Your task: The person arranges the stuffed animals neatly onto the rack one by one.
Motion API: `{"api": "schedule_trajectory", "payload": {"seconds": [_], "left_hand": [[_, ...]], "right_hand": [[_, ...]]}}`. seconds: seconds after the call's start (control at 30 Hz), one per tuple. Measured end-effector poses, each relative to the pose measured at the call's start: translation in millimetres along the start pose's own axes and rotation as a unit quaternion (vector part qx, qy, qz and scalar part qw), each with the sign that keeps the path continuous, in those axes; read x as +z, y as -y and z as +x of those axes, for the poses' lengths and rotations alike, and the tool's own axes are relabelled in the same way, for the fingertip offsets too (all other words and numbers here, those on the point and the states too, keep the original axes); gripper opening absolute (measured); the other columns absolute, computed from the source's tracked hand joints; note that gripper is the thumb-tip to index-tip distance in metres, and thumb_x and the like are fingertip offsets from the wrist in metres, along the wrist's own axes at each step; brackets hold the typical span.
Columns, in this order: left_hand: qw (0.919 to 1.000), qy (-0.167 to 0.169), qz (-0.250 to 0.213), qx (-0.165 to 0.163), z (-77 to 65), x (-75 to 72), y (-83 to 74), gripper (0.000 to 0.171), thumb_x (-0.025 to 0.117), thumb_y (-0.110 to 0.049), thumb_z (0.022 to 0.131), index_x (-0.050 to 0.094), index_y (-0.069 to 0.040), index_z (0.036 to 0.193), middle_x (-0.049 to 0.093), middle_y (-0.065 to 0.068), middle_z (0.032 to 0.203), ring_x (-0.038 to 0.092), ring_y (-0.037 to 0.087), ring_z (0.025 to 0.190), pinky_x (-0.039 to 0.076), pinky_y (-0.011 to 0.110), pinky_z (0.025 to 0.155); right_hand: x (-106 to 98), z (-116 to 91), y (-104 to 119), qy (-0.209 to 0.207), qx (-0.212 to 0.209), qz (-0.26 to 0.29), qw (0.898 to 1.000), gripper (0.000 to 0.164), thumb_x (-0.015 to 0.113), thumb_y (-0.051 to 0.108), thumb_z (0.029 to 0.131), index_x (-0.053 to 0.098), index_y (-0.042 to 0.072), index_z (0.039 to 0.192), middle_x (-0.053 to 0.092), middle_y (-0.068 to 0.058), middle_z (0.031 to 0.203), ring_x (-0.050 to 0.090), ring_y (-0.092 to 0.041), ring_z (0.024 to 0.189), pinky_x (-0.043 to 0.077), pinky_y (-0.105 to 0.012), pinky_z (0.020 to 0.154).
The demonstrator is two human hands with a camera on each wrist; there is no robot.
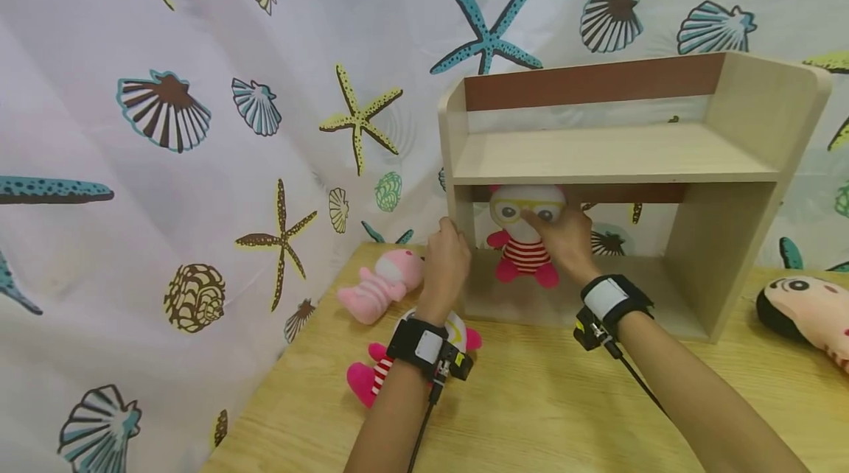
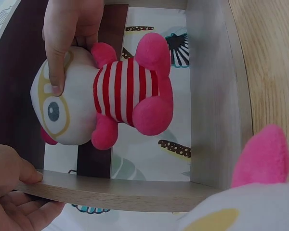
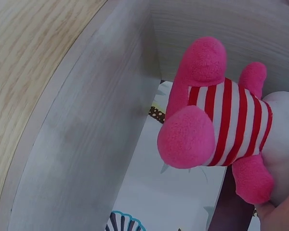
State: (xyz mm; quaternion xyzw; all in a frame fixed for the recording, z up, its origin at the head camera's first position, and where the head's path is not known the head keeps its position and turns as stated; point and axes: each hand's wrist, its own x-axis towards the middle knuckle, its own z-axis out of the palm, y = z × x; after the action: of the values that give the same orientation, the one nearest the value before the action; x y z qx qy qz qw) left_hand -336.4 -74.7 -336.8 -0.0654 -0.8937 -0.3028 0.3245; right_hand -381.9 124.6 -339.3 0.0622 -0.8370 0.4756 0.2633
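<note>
A plush doll with yellow glasses, a red-and-white striped body and pink limbs is inside the lower compartment of a wooden shelf. My right hand grips its head, the thumb across the face. In the right wrist view the doll's striped body and feet show, while most of that hand is out of frame. My left hand holds the front edge of the shelf's left side panel, thumb on one face and fingers on the other.
A pale pink plush toy lies on the wooden table left of the shelf. Partly behind my left wrist lies another striped doll. At the right edge rests a black-haired plush. A shell-patterned curtain hangs behind.
</note>
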Motion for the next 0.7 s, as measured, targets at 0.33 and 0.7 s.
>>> {"api": "schedule_trajectory", "payload": {"seconds": [0.33,0.7], "left_hand": [[0.9999,-0.008,0.010,-0.004,-1.9,1.2,2.8,0.012,0.056,-0.005,0.100,0.053,0.006,0.098,0.065,0.027,0.081,0.070,0.040,0.080,0.056,0.046,0.061],[0.9999,-0.009,0.011,0.000,0.4,-0.1,2.3,0.011,0.054,-0.005,0.100,0.053,0.006,0.098,0.065,0.025,0.077,0.071,0.038,0.075,0.055,0.043,0.056]], "right_hand": [[8,5,-6,0.012,0.011,-0.005,1.000,0.085,0.073,0.040,0.090,0.031,-0.002,0.152,0.059,-0.029,0.119,0.060,-0.040,0.099,0.048,-0.049,0.077],[17,8,-11,0.023,0.015,0.011,1.000,0.086,0.071,0.041,0.092,0.028,-0.001,0.152,0.055,-0.029,0.123,0.060,-0.042,0.104,0.049,-0.053,0.081]]}}
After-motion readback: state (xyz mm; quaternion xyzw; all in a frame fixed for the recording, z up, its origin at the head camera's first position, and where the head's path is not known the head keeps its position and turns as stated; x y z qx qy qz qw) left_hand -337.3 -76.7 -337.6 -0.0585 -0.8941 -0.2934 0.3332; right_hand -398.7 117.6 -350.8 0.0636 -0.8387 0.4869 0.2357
